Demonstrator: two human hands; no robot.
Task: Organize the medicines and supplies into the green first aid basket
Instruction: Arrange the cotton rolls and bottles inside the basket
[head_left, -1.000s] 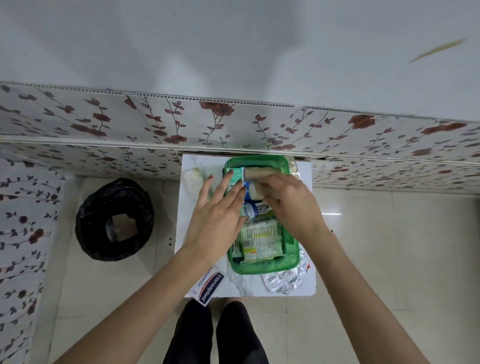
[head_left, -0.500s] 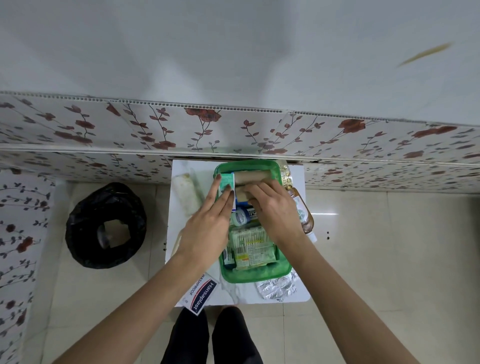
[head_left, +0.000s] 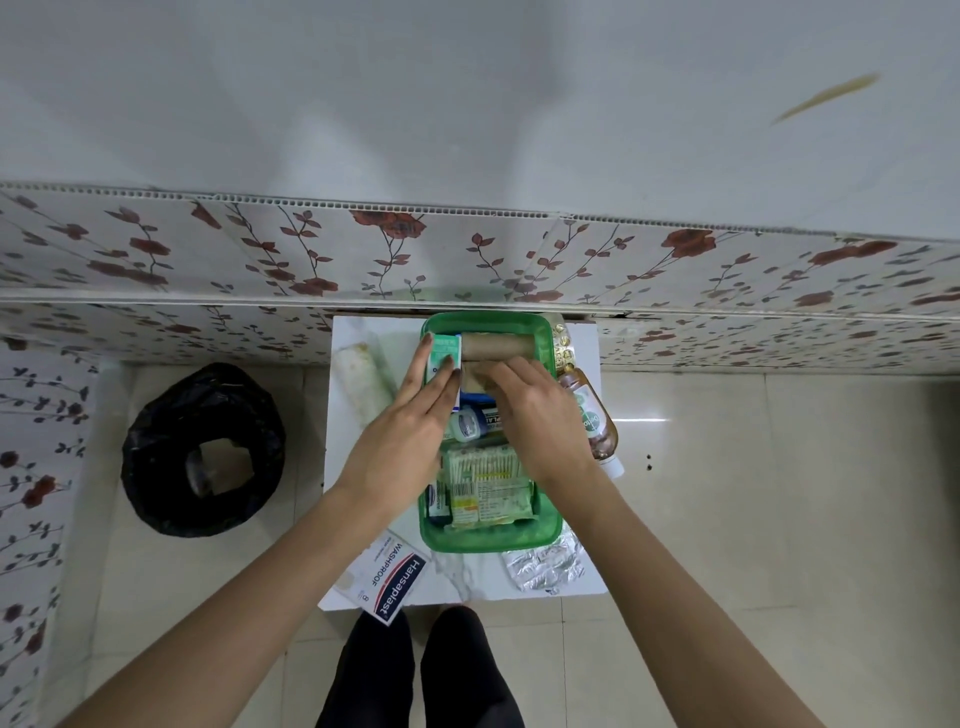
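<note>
Right hand (head_left: 540, 421) hiding lower bandage roll (head_left: 474, 378), grip unclear, left hand (head_left: 410, 431) fingers flat on box (head_left: 441, 356)

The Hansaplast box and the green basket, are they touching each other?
Apart. In the head view, bare white table shows between the Hansaplast box, at the table's near edge, and the green basket.

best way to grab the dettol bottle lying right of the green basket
Judging by its pose, grip the Dettol bottle across its wide labelled body, coming from above and from its right. It lies flat on the table close beside the green basket, so its left side looks too tight for fingers.
</note>
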